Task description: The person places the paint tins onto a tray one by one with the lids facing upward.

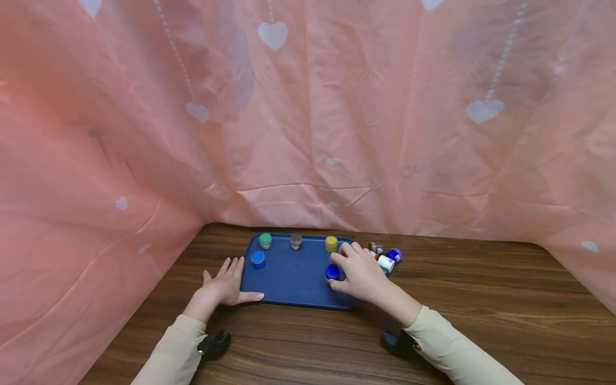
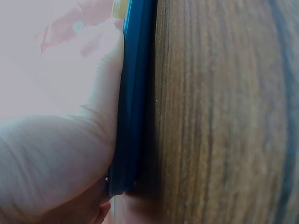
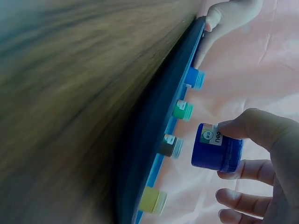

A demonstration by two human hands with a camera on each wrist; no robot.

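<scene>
Right hand [image 1: 362, 274] pinching a dark blue paint jar [image 1: 331, 272] between thumb and forefinger, just above the right part of the blue tray [image 1: 293, 278], clear of its floor in the right wrist view. Left hand [image 1: 225, 286] flat and relaxed against the tray's left edge, thumb along the near rim. Along the tray's far side: green jar [image 1: 265, 240], grey jar [image 1: 296, 241], yellow jar [image 1: 331, 244]; light blue jar [image 1: 258, 259] near its left edge. More jars [image 1: 386, 256] heaped just off the tray's right edge.
</scene>
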